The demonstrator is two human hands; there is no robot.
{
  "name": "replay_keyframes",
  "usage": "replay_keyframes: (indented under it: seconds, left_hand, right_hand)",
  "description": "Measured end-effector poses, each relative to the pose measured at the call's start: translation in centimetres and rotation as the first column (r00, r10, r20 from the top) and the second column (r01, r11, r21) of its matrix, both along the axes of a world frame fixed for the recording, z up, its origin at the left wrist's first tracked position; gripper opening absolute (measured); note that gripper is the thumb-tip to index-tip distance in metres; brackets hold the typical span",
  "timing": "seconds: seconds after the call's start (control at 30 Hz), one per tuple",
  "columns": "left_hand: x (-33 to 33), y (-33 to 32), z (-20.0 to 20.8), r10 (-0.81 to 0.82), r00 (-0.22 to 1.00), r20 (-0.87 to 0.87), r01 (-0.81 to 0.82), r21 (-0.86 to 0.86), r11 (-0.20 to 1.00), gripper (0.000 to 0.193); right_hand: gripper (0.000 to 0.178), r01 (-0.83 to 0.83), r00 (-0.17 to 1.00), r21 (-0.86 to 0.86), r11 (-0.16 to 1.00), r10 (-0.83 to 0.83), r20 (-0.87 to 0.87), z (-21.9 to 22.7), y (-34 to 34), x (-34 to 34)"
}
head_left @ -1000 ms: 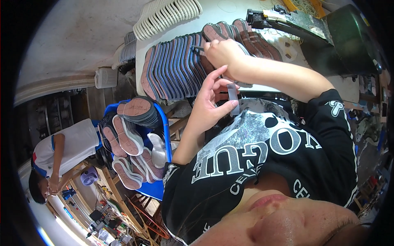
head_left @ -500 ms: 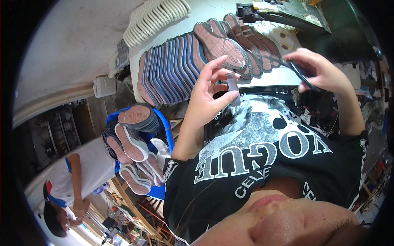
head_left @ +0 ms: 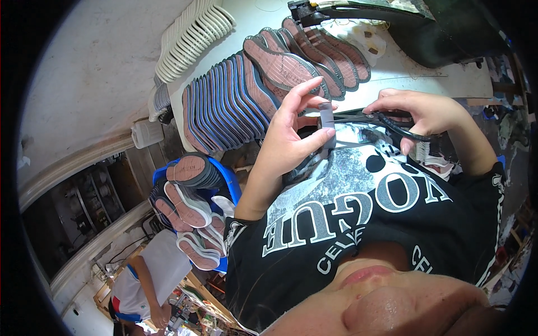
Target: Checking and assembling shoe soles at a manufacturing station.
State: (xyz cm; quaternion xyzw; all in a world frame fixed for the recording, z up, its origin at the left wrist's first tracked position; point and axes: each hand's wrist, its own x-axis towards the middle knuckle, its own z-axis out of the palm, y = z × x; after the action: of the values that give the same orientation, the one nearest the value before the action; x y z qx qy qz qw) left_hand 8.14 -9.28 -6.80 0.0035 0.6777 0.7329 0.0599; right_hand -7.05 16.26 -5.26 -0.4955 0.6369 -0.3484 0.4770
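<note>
My left hand (head_left: 288, 131) pinches a short grey strip (head_left: 327, 119) between thumb and fingers, upright in front of my chest. In my right hand (head_left: 431, 112) is a pair of black-handled scissors (head_left: 400, 131), with fingers around the handles. The blades point left and lie close to the strip; I cannot tell whether they touch it. Just beyond my hands, pinkish-brown shoe soles (head_left: 283, 60) with dark edges lie overlapping on the white table (head_left: 414, 78). A long row of similar soles (head_left: 224, 101) leans together at the left.
White curved pieces (head_left: 193, 39) stand in a row at the table's far left. A dark machine arm (head_left: 364, 12) reaches over the far right. On my left, a blue basket (head_left: 231, 182) holds bundled soles (head_left: 188, 204). A co-worker (head_left: 148, 280) is farther off, lower left.
My right hand has brought the scissors left and lower, near the strip in my left hand. The left hand keeps its pinch. The head view has shifted slightly.
</note>
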Motion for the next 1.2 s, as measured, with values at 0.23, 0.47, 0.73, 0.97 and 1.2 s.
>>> replay_keyframes:
  seconds: [0.23,0.47,0.73,0.97,1.2]
  left_hand:
    - [0.6,0.5,0.1,-0.019,0.998,0.063,0.02,-0.019,1.0,0.076]
    - [0.7,0.7,0.0,-0.023,0.997,0.08,0.026,-0.037,0.999,0.076]
    - [0.7,0.9,-0.1,-0.028,0.993,0.113,0.032,-0.029,0.999,0.077]
    - [0.6,0.9,-0.9,-0.056,0.99,0.127,0.055,0.006,0.998,0.08]
    - [1.3,0.1,-2.1,0.043,0.973,0.227,-0.1,0.245,0.964,0.081]
  right_hand:
    - [0.088,-0.039,0.997,0.057,0.998,0.035,0.064,-0.4,-1.2,0.0]
    - [0.084,-0.027,0.996,0.029,0.999,0.024,0.087,-1.1,-1.2,0.2]
    - [0.082,0.03,0.981,0.069,0.997,-0.042,0.192,-1.2,-1.0,0.6]
    - [0.077,0.047,0.981,0.052,0.998,-0.056,0.188,-2.2,-0.6,0.5]
    - [0.058,0.084,0.996,-0.042,0.996,-0.083,0.039,-2.9,0.8,-0.8]
